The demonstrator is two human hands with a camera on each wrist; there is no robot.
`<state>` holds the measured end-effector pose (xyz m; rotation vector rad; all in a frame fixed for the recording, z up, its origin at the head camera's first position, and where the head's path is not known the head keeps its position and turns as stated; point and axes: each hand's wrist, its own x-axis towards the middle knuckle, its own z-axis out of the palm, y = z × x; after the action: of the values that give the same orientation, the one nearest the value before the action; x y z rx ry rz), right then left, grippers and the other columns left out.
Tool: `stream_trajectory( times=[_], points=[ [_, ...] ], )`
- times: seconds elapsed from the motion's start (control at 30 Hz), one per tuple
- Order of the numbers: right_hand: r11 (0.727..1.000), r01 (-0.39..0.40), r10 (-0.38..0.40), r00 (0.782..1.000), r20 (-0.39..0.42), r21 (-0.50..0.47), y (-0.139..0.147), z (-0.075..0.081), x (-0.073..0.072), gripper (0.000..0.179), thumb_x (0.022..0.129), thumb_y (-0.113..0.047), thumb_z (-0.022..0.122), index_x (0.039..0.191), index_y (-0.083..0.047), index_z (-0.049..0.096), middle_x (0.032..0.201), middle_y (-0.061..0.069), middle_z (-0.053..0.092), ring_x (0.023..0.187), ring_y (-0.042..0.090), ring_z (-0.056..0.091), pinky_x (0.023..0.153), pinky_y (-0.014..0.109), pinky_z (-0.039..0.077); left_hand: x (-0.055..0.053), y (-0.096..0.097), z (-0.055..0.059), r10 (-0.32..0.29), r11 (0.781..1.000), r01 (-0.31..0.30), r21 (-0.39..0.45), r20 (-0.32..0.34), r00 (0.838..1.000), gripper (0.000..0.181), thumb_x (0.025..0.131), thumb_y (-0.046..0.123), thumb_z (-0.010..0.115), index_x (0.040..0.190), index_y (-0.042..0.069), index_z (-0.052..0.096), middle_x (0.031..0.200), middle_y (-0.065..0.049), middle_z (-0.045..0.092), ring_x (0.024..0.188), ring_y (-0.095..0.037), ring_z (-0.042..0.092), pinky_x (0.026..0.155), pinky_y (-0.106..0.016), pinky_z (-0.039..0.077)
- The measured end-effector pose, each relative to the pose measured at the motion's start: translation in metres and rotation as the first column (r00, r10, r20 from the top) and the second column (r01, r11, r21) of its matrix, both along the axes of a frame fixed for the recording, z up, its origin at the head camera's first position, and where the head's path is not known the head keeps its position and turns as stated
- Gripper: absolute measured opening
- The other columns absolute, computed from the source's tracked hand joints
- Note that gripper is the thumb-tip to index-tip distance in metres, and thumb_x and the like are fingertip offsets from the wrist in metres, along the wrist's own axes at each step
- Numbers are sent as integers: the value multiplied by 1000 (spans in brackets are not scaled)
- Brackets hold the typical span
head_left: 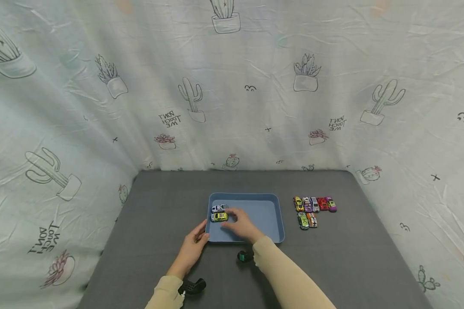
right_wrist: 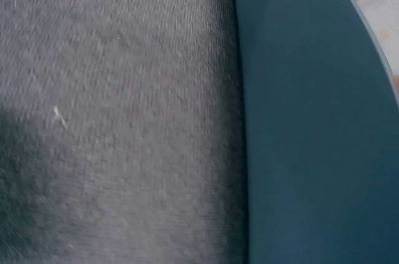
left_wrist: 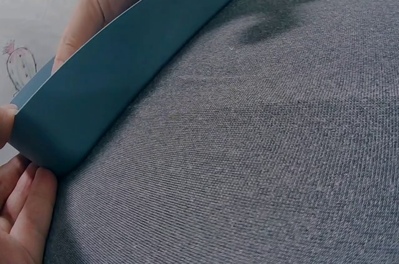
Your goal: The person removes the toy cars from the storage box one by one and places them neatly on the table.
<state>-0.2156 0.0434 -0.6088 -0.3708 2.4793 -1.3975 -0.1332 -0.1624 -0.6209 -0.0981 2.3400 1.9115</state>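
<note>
A shallow blue tray (head_left: 255,219) lies on the grey table. Inside it at the left, a silver toy car (head_left: 219,208) sits just behind a yellow toy car (head_left: 219,217). My left hand (head_left: 193,245) holds the tray's near left corner; the left wrist view shows the thumb at the rim and fingers (left_wrist: 34,208) low against the outer wall. Over the tray, my right hand (head_left: 241,224) has thumb and fingers spread apart at the yellow car's right end. The tray wall (right_wrist: 312,120) hides most of that hand in the right wrist view.
Right of the tray, several toy cars stand in two rows, among them a red car (head_left: 323,204) behind and a green car (head_left: 303,221) in front. A patterned curtain (head_left: 247,107) encloses the table's back and sides. Black wrist devices (head_left: 193,286) hang under both wrists.
</note>
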Motion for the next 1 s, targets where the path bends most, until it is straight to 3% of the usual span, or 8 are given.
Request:
stream_trajectory(
  times=[0.23,0.33,0.4,0.47,0.57,0.7,0.87,1.0],
  points=[
    [998,56,-55,998,-25,15,-3,-4,1,34,87,-28,74,113,-13,61,115,7,53,105,25,48,91,47,42,0,0,-1,8,1000,-8,-2,-7,1000,52,99,19,58,148,23,42,143,-8,48,124,-26,50,101,-48,41],
    [996,86,-86,996,-12,11,-5,-5,1,28,87,-27,74,108,-14,61,112,5,54,104,24,49,90,46,43,4,2,11,-4,1000,4,-1,5,1000,53,99,15,57,149,19,40,145,-11,46,125,-28,48,102,-50,40],
    [995,103,-103,995,2,3,-5,-7,1,25,88,-26,74,106,-15,61,111,4,55,105,24,49,90,46,44,4,2,11,-11,1000,11,0,6,1000,53,100,13,56,150,18,39,145,-12,46,126,-29,48,102,-51,39],
    [994,112,-112,994,6,-13,-6,-9,0,24,88,-24,73,107,-14,61,111,3,56,106,25,51,91,46,44,4,1,12,-12,1000,12,-1,15,1000,53,100,12,55,150,17,38,146,-12,45,127,-30,47,102,-51,39],
    [994,108,-108,994,3,-24,-6,-11,-1,28,88,-24,73,111,-12,62,109,2,57,106,25,51,91,46,44,1,-1,-1,-7,1000,7,-3,0,1000,52,99,17,57,149,22,40,145,-10,46,127,-28,47,102,-50,39],
    [996,92,-92,996,-20,-9,-6,-11,-1,35,88,-24,74,117,-10,63,108,2,57,105,23,51,92,45,44,1,-1,-1,0,1000,0,0,-6,1000,52,99,19,58,148,23,42,145,-9,47,127,-28,47,103,-49,38],
    [995,92,-91,994,-58,29,-7,-10,0,35,86,-23,75,116,-9,64,105,2,57,99,22,50,87,44,43,1,-1,2,5,1000,-5,-10,11,1000,53,99,17,57,149,21,40,146,-11,45,129,-30,46,104,-50,38],
    [994,103,-101,993,-61,46,-8,-8,1,33,86,-24,75,114,-9,65,104,2,57,97,21,49,84,42,44,4,2,15,-5,1000,5,-11,16,1000,53,100,11,55,150,14,38,146,-16,43,129,-34,45,103,-53,37]
  ],
)
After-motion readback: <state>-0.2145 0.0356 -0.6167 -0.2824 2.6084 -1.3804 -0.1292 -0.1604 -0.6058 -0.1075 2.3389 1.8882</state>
